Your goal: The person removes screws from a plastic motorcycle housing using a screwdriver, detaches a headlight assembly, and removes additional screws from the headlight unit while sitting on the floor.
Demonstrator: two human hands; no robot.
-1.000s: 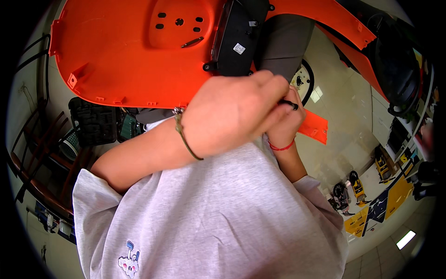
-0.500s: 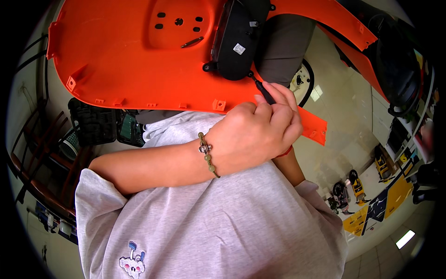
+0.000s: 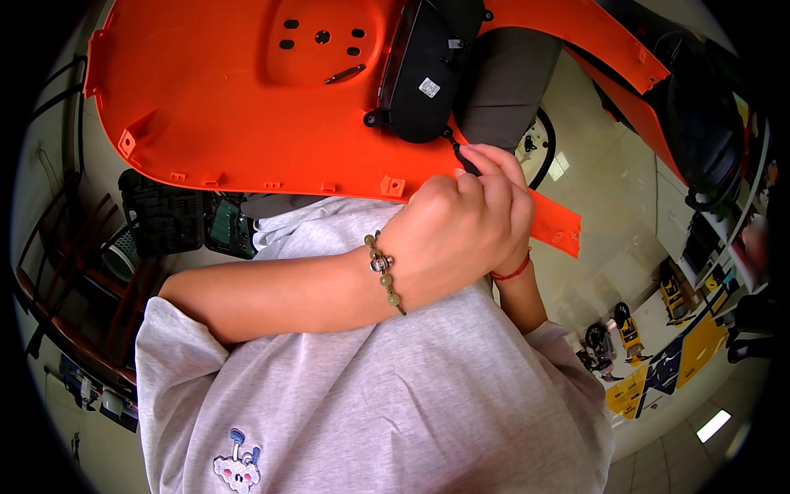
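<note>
A big orange plastic body panel [image 3: 247,107] fills the top of the view, with a black lamp housing [image 3: 428,66] fixed to it. My left hand [image 3: 453,239], a bead bracelet on its wrist, is closed in a fist just under the panel's lower edge. It lies over my right hand [image 3: 517,247], which is mostly hidden; only its red string bracelet and fingertips show. Together they grip a thin black tool [image 3: 462,158]. The tool's tip touches a small tab at the bottom of the black housing.
A black crate [image 3: 164,214] and wooden chair frames [image 3: 74,288] stand at the left. Another orange panel with a black part [image 3: 699,123] is at the upper right. Small yellow and black items [image 3: 650,362] lie on the tiled floor at the right.
My left forearm has turned so that the bracelet faces up. Both hands have slid down and right along the panel's edge, and the black tool now shows at the housing's tab.
</note>
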